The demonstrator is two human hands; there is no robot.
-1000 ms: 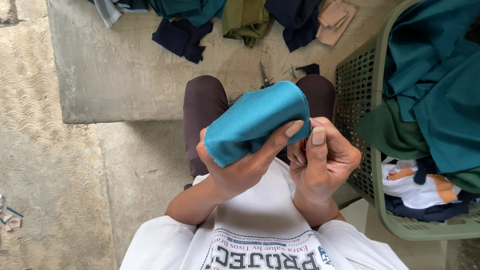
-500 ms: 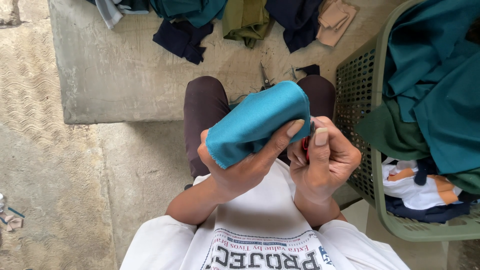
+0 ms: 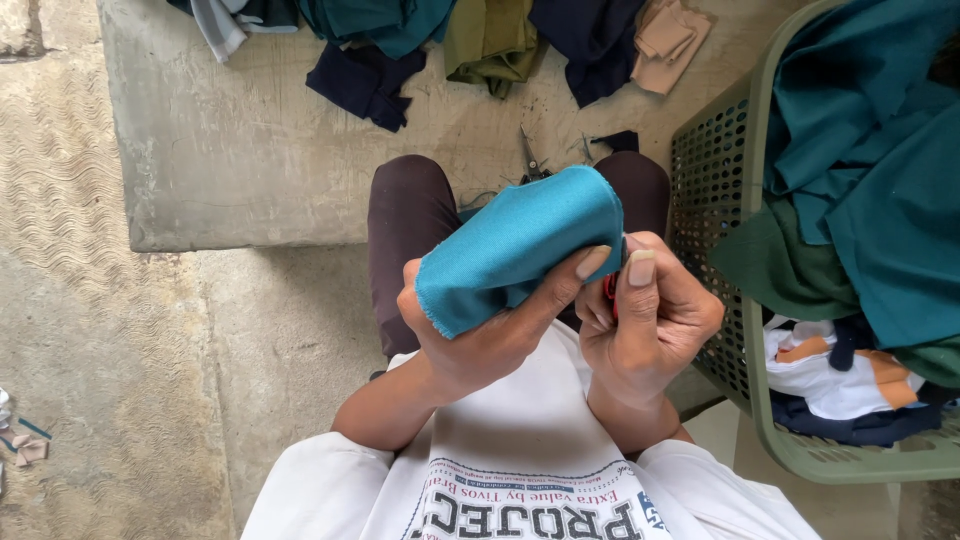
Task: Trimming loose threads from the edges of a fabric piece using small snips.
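While little has shifted since a moment ago, left hand [image 3: 480, 340] still clasped around teal fabric piece [image 3: 520, 250] above lap, right hand [image 3: 650, 320] pinching something red at its right edge, near green mesh basket [image 3: 715, 200].

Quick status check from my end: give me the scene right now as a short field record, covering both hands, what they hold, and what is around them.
left hand: left hand grips a folded teal cloth, thumb across its lower edge
right hand: right hand closed at the cloth's right end, around a small red item that is mostly hidden
posture: seated, dark trousers under the hands
right side: green plastic basket filled with teal, green, white and navy fabric
ahead: concrete slab with fabric scraps and small snips
floor, left: a few small scraps
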